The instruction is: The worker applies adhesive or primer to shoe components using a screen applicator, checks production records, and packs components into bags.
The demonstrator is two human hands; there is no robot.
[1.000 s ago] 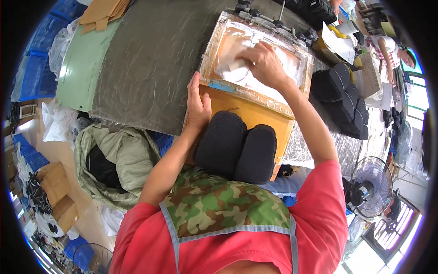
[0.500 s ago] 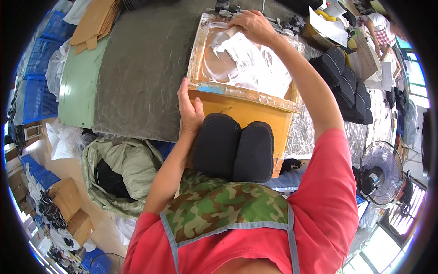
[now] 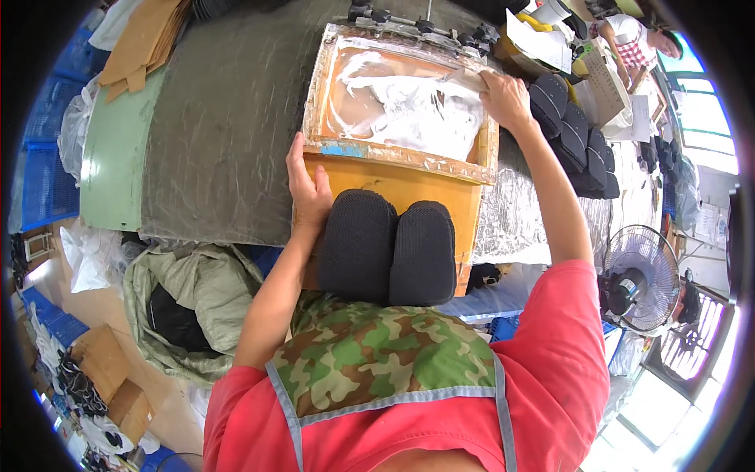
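A wooden screen-printing frame (image 3: pixel 409 163) lies on the bench, its mesh smeared with white ink (image 3: pixel 409 102). My right hand (image 3: pixel 506 100) is closed on a squeegee (image 3: pixel 465 80), partly hidden and coated in ink, near the frame's right side. At the frame's front left corner is my left hand (image 3: pixel 310 193), fingers stretched up along the edge and thumb spread apart. Two black padded fabric pieces with rounded ends (image 3: pixel 358 245) lie side by side on the front of an orange board (image 3: pixel 464 206), close to my left hand.
Stacked black padded pieces (image 3: pixel 574 141) lie on the bench to the right. A fan (image 3: pixel 641 275) stands beyond my right arm. Metal clamps (image 3: pixel 425 26) line the frame's far side. Brown cardboard (image 3: pixel 149 47) lies at far left. Another person (image 3: pixel 633 47) is at the far right.
My right hand has moved with the squeegee from the frame's far side to its right side. White ink is spread differently over the mesh. My left hand keeps its place at the corner.
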